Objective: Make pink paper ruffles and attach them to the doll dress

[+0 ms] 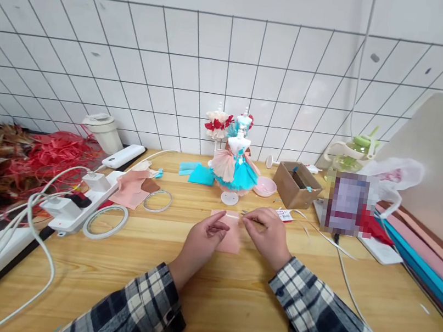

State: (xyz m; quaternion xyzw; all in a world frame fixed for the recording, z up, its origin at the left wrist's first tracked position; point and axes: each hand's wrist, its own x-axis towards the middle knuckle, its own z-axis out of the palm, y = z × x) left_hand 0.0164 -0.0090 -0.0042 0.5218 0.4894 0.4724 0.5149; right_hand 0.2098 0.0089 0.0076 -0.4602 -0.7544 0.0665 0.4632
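Note:
My left hand [204,238] pinches the left edge of a small pink piece of fabric [230,239] lying on the wooden table [225,311]. My right hand [267,234] is closed around thin metal tweezers or scissors [248,216], whose tip rests at the fabric's top edge. Just beyond stands a small mannequin in a pink and turquoise dress [234,168] on a round base.
Two more dressed mannequins [219,124] stand by the tiled wall. Tape rings [105,221], a power strip with cables [74,202], pink fabric scraps [132,186], red raffia [52,154], a cardboard box [297,185], a pink bowl [265,186] and coloured sheets [428,258] surround the work spot.

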